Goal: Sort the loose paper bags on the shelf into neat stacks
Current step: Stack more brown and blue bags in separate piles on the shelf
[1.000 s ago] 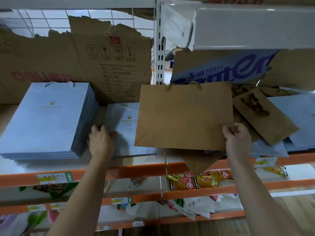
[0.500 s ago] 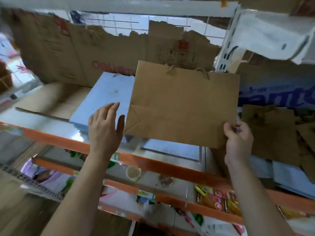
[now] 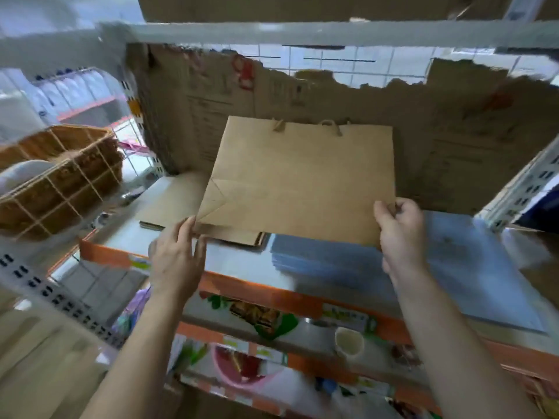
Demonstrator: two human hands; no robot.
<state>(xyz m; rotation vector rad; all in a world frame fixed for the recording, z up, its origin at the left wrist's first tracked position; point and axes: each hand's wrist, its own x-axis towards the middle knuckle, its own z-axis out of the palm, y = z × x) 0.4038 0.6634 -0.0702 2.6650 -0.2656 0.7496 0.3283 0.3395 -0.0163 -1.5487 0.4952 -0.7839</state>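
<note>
Brown bag (image 3: 299, 182) hangs flat, handles pointing away, just above the brown stack (image 3: 169, 207) at the left end of the shelf (image 3: 236, 261), near its front edge. The right hand (image 3: 399, 234) pinches the bag's near right corner, fingers curled round the paper. The left hand (image 3: 177, 258) touches the near left corner with straight fingers, gripping nothing. To land it well, lower the far edge first, square the left edge and corners to the stack beneath, and keep it off the blue stack (image 3: 332, 261) just to the right.
</note>
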